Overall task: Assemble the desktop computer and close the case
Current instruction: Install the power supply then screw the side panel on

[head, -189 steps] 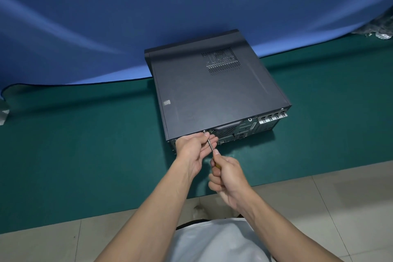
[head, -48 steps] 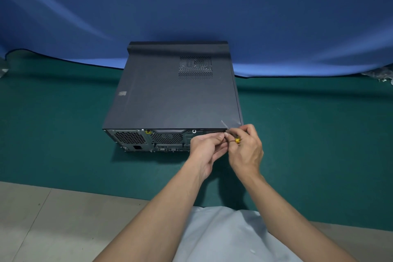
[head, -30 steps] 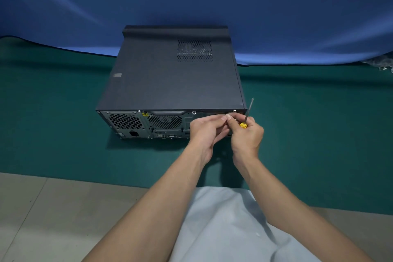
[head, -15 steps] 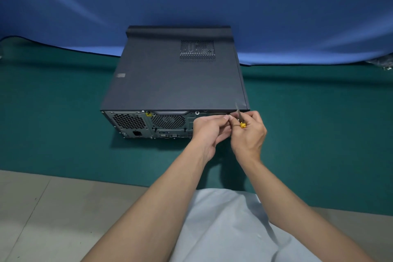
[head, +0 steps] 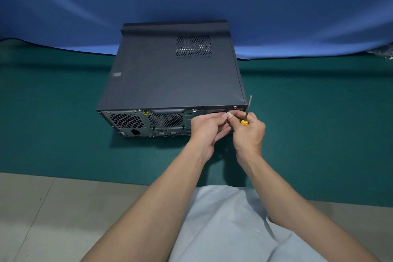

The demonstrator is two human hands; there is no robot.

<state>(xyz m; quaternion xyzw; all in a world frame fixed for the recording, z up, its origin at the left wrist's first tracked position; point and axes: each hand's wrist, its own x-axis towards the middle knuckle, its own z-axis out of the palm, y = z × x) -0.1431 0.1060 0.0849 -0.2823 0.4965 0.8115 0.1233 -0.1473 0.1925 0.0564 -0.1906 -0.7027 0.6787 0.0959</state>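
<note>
We have the side panel [head: 170,78] on the computer case [head: 131,121]. Our right hand [head: 248,132] grips the screwdriver [head: 247,108]; the left hand [head: 207,130] we cannot tell. Screw-tightening seemingly remains.

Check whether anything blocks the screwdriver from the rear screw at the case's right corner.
Nothing visible does. The screw shows bare just left of the screwdriver shaft; fingertips of the left hand sit just below it.
</note>
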